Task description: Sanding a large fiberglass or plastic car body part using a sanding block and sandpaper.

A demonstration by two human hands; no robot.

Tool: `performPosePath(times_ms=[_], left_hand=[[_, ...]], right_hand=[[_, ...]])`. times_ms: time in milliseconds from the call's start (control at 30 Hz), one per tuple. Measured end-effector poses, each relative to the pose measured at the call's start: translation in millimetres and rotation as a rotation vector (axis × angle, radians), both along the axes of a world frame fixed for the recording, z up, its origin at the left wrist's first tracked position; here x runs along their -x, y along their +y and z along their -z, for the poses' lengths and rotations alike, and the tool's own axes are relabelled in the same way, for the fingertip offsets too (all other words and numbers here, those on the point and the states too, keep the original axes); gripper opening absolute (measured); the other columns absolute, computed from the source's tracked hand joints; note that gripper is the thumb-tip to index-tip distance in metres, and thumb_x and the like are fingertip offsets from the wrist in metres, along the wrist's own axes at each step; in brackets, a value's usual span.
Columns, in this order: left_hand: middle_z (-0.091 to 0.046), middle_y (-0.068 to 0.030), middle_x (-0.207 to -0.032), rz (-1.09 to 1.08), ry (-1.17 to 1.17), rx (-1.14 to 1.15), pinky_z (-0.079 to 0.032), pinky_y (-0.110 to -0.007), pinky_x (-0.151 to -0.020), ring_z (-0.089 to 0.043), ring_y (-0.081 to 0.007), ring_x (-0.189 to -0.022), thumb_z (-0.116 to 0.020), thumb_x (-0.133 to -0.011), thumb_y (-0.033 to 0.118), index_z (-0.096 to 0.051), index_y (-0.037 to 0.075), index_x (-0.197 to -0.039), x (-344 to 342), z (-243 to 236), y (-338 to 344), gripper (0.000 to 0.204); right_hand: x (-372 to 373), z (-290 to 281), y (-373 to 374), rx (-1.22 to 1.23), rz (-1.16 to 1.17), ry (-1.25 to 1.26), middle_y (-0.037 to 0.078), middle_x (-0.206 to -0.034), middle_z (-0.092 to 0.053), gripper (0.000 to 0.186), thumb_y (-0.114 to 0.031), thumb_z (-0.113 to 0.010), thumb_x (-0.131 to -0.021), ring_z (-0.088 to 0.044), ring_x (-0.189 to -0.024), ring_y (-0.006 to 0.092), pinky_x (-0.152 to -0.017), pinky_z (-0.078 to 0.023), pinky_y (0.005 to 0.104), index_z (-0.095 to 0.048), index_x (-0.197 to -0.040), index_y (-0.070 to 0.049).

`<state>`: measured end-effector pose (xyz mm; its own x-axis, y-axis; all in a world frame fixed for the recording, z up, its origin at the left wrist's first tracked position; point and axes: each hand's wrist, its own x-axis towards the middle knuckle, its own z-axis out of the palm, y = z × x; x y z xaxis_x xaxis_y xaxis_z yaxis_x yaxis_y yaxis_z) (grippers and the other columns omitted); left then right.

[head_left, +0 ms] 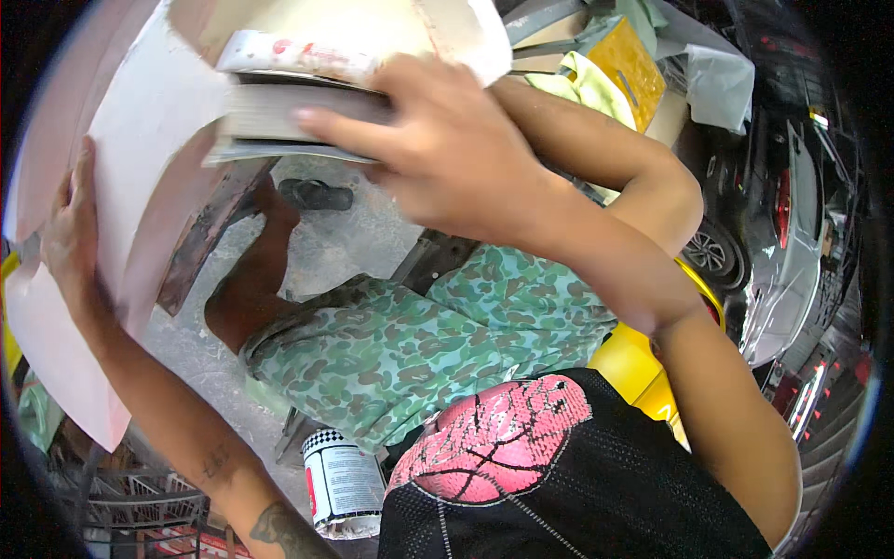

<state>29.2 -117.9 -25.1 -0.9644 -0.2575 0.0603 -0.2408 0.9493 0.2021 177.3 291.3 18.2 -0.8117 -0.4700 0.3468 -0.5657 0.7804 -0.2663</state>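
Observation:
My right hand is closed around a sanding block, a thick grey block with a white, red-printed sheet over its top, blurred by motion. The block is close to the inner edge of a large curved panel in pale pink and white, which looks like a vehicle body part. Whether it touches the panel there I cannot tell. My left hand lies flat along the panel's outer face at the left, fingers stretched upward.
A white tin with a checkered rim stands on the grey floor below my legs. Yellow cloth and a translucent plastic bag lie at the upper right. A dark car stands at the right, and a wire rack at the lower left.

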Motion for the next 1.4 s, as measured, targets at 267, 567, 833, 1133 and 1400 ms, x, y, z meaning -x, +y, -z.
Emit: performPosePath(times_ms=[267,567,833,1133,1400], left_hand=[[-0.059,-0.0113,-0.144,0.029,-0.003,0.092,-0.030,-0.041,-0.118,-0.051,-0.0322,-0.137,-0.045,-0.085,0.083,-0.065,0.020,-0.138,6.6,-20.8,38.1,0.085],[-0.066,-0.0164,-0.131,0.207,0.189,-0.538,-0.038,-0.035,-0.110,-0.058,-0.0247,-0.127,-0.060,-0.096,0.059,-0.066,0.006,-0.132,-13.2,-47.4,23.5,0.065],[-0.054,-0.0221,-0.146,0.329,0.284,-0.014,-0.034,-0.043,-0.116,-0.046,-0.0383,-0.140,-0.065,-0.097,0.047,-0.062,0.012,-0.138,-71.7,-17.8,29.9,0.054],[-0.041,-0.0227,-0.157,0.251,0.272,0.126,-0.018,-0.062,-0.117,-0.034,-0.0380,-0.148,-0.050,-0.099,0.059,-0.056,0.022,-0.146,-74.0,-15.6,56.9,0.060],[-0.044,-0.0252,-0.154,0.255,0.290,0.099,-0.024,-0.055,-0.117,-0.037,-0.0401,-0.146,-0.054,-0.099,0.054,-0.059,0.021,-0.143,-80.9,-7.0,40.3,0.056]], right_hand=[[-4.7,-2.0,16.5,-0.083,0.022,0.011,0.013,-0.093,-0.055,0.053,-0.015,-0.074,-0.074,-0.058,-0.085,0.0306,-0.073,-0.045,0.0435,-0.067,-0.127,-0.019],[-29.9,-8.4,68.1,-0.054,-0.014,-0.056,0.013,-0.090,-0.054,0.061,-0.011,-0.077,-0.076,-0.055,-0.083,0.0325,-0.075,-0.047,0.0437,-0.064,-0.135,-0.021],[60.6,-6.4,-29.8,0.073,-0.088,-0.079,0.020,-0.121,-0.063,0.063,-0.050,-0.071,-0.086,-0.064,-0.103,0.0388,-0.095,-0.050,0.0471,-0.058,-0.131,-0.007],[2.3,-5.0,29.1,-0.016,0.014,0.034,0.015,-0.088,-0.054,0.045,-0.018,-0.073,-0.081,-0.058,-0.081,0.0332,-0.069,-0.046,0.0455,-0.068,-0.126,-0.015],[17.2,-4.5,5.6,-0.081,-0.005,-0.073,0.017,-0.095,-0.056,0.042,-0.020,-0.072,-0.081,-0.060,-0.091,0.0340,-0.078,-0.049,0.0468,-0.068,-0.122,-0.011]])
